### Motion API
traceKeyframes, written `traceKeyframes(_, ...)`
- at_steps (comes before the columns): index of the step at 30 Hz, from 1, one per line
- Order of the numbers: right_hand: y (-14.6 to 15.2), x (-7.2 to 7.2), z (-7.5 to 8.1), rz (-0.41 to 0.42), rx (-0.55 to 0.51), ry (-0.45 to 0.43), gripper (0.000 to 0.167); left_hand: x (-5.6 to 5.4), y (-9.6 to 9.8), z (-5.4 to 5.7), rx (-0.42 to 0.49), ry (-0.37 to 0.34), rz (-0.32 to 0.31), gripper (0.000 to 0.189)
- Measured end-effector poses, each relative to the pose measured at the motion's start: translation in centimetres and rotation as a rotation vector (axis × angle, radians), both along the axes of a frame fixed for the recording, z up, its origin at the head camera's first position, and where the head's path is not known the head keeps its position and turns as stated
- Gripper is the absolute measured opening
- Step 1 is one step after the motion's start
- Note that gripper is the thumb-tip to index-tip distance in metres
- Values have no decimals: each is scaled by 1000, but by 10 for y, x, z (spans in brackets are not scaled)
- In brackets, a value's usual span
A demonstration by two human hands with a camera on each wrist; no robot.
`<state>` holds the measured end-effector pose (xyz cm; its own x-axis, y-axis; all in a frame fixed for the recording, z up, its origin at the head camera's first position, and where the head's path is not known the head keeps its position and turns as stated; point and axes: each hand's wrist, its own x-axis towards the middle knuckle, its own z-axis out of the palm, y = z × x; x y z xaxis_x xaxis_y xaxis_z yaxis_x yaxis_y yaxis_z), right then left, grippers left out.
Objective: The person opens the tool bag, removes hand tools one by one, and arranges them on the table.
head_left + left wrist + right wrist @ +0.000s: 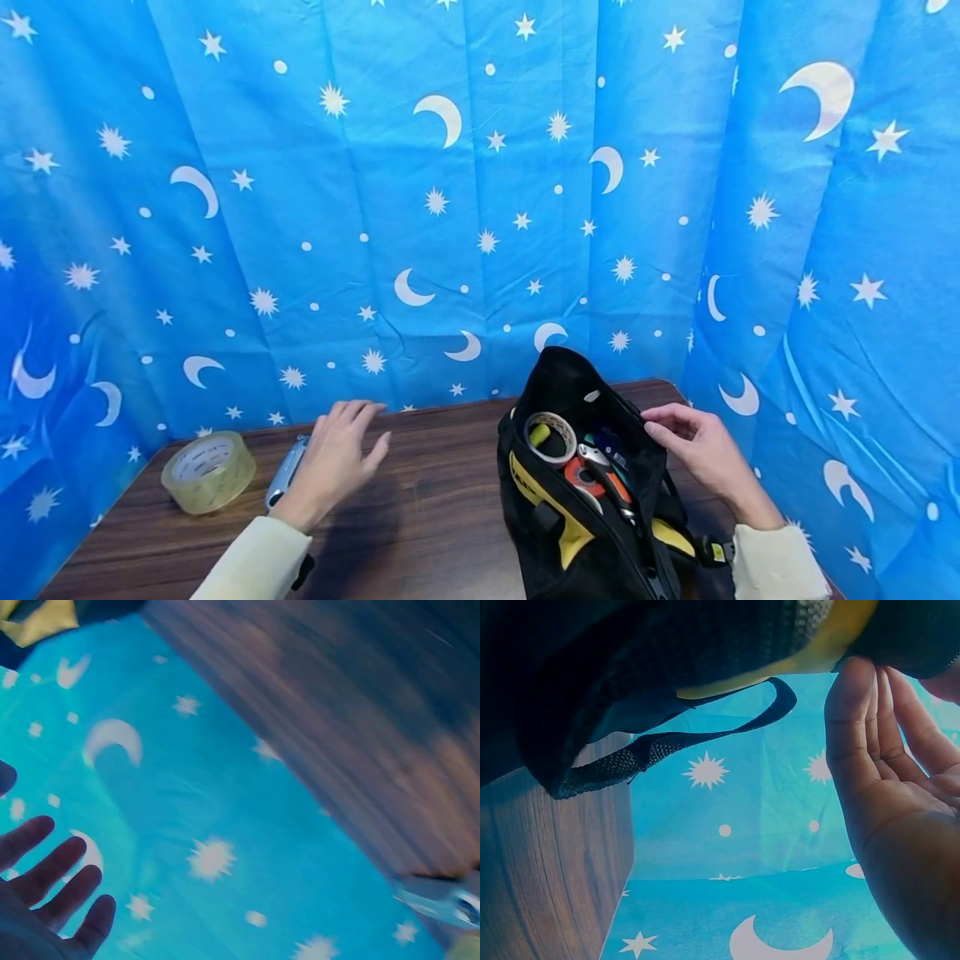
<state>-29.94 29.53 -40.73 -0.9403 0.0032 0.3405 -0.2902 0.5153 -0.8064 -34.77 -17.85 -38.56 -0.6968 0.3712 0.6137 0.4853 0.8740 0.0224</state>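
Observation:
A black and yellow tool bag (pixel 525 533) stands unzipped at the right of the table. Its mouth shows a white-cored tape roll (pixel 553 438), an orange ring-shaped roll (pixel 581 475) and an orange-and-black handled tool (pixel 611 483) with a metal head. My right hand (pixel 701 450) pinches the bag's right rim between thumb and fingers; in the right wrist view the fingers (pixel 855 712) meet the dark fabric edge. Over the left part of the table my left hand (pixel 337 458) hangs with fingers loosely spread, holding nothing. It partly hides a silver-blue utility knife (pixel 287 473) beside it.
A wide roll of clear tape (pixel 208 472) lies at the left of the brown wooden table (pixel 435 483). Blue curtain cloth (pixel 450 250) with moons and stars surrounds the table's back and sides. A black strap loop (pixel 682 742) dangles from the bag.

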Motion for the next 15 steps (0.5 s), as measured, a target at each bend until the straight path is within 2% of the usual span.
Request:
traceKeyframes(4,-1,0,0,11,-6,-5,28,8,26,12,30,9,-152,29)
traceKeyframes(9,0,0,-1,8,-5,4,27,19,62,27,71,-19,-362,24)
traceKeyframes(13,1,0,0,10,-1,14,27,25,94,35,73,-39,-488,21)
traceKeyframes(15,1,1,1,11,-2,13,27,27,108,39,73,-71,-557,22)
